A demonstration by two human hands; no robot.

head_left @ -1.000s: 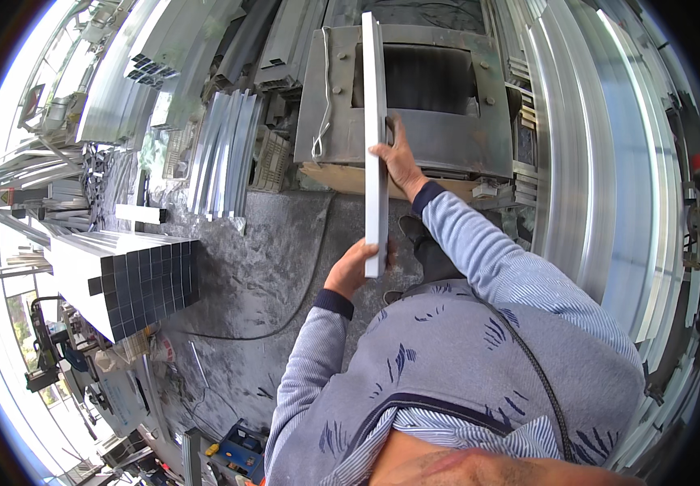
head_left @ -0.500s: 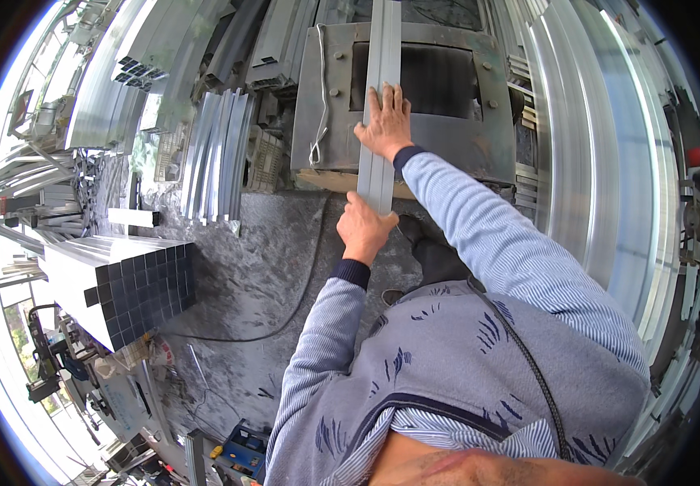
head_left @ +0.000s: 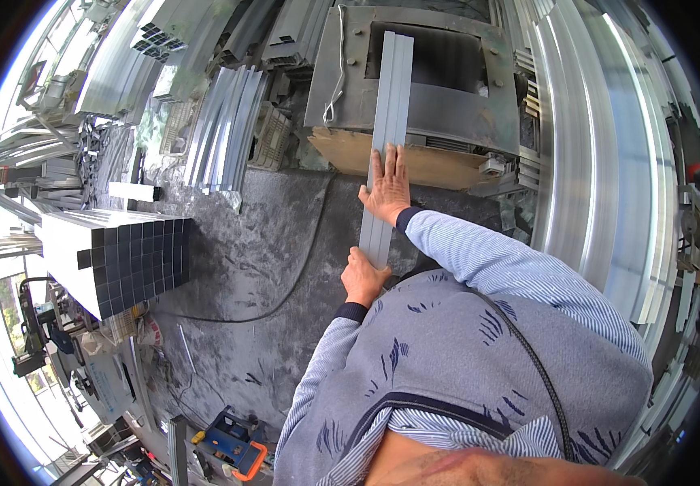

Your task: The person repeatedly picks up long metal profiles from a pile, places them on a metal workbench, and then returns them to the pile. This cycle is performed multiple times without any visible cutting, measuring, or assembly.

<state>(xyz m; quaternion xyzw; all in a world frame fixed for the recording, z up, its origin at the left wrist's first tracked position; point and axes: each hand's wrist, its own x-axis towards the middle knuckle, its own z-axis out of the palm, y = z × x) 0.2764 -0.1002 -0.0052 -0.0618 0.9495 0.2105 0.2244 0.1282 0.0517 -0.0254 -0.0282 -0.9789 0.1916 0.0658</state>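
Observation:
A long grey aluminium profile, grooved lengthwise, points away from my body. Its far end lies across the dark opening of a grey metal box. My left hand wraps round the profile's near end, close to my waist. Farther along, my right hand rests flat on top, fingers stretched along it and thumb at its left side. A wooden board shows under the box's near edge, partly covered by the profile.
Stacked aluminium profiles run along the right. More profiles and a plastic crate stand left of the box. A bundle of square tubes is at left. A cable crosses the floor; a blue toolbox sits at lower left.
The profile has come back toward my body, so its far end now shows over the opening. Both hands moved nearer with it, and my view has shifted slightly.

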